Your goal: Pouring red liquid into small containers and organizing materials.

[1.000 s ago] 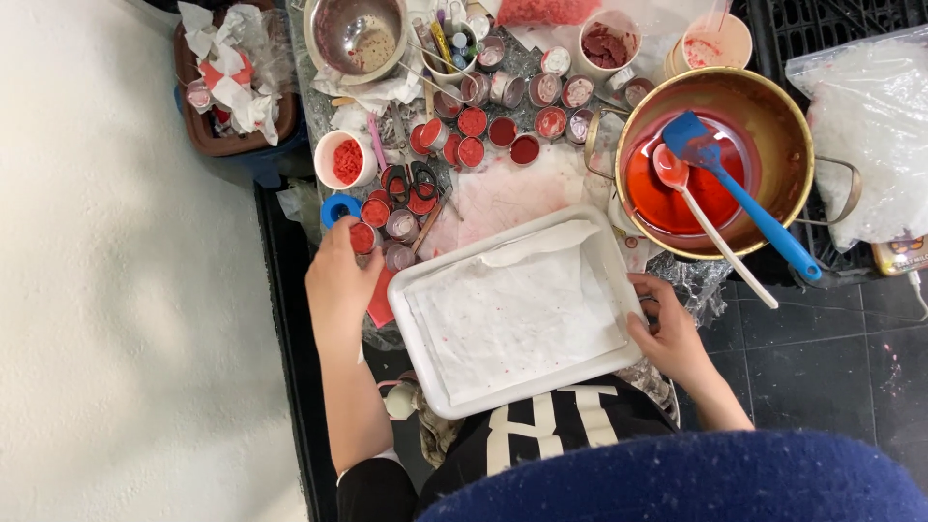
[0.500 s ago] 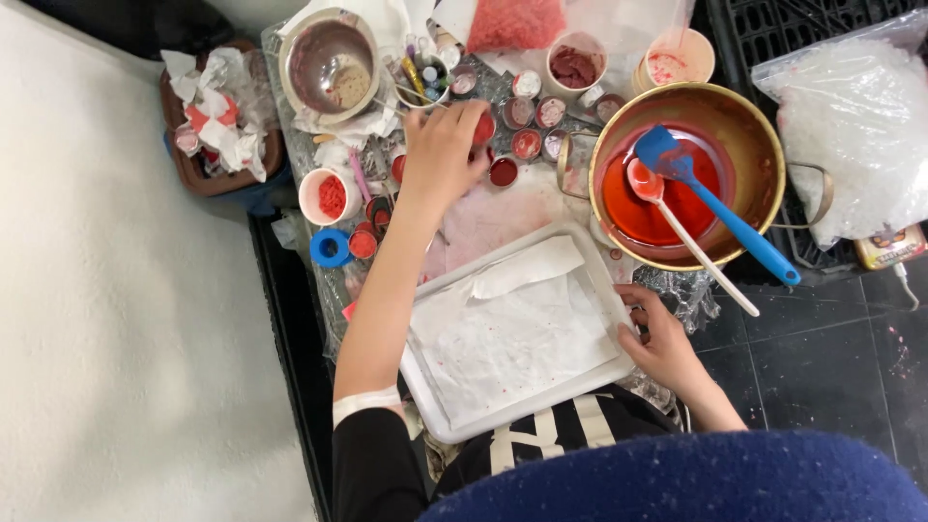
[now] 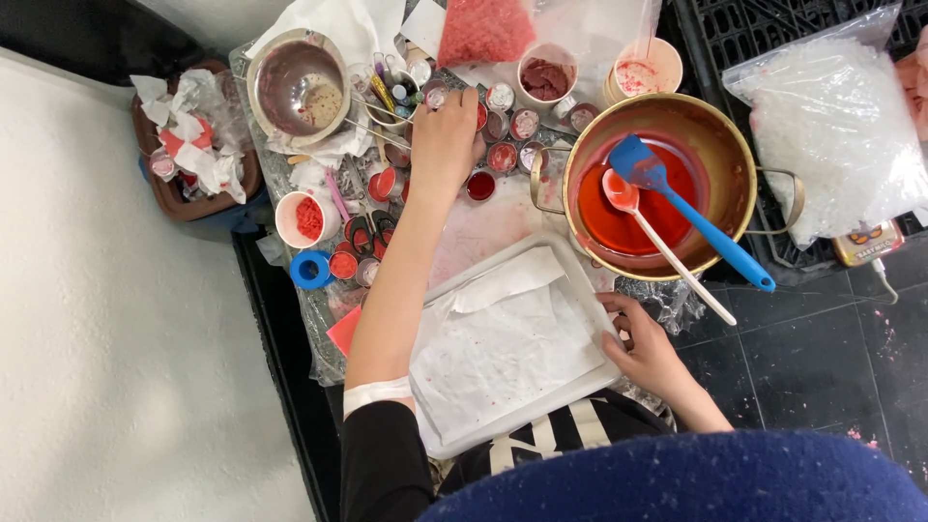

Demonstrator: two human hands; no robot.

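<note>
Left hand (image 3: 445,140) stretched up toward the top centre of the frame, fingers curled down over a cluster of small round metal tins (image 3: 503,155) holding red and pale wax; whether its grip is closed on one tin or merely resting there cannot be told, since the palm hides the contact. Right hand (image 3: 650,350) at lower centre-right, grip clenched on the right rim of a shallow white rectangular tray (image 3: 580,280) lined with crumpled white paper (image 3: 503,358), thumb over the edge.

Tray lying at lower centre, tilted slightly, on a cluttered plastic-covered tabletop (image 3: 483,227). Just right of the tins, touching the tray's upper right corner, a round brass-coloured pot (image 3: 720,145) of red liquid with a blue silicone spatula (image 3: 691,217) and a white plastic spoon (image 3: 662,251) leaning inside. At upper left, a steel bowl (image 3: 298,85) with a dark residue. Below that, a small white cup of red granules (image 3: 304,219) and a blue tape roll (image 3: 311,271). At far upper right, a clear bag of white flakes (image 3: 836,135). At top centre, a bag of red granules (image 3: 485,29).
</note>
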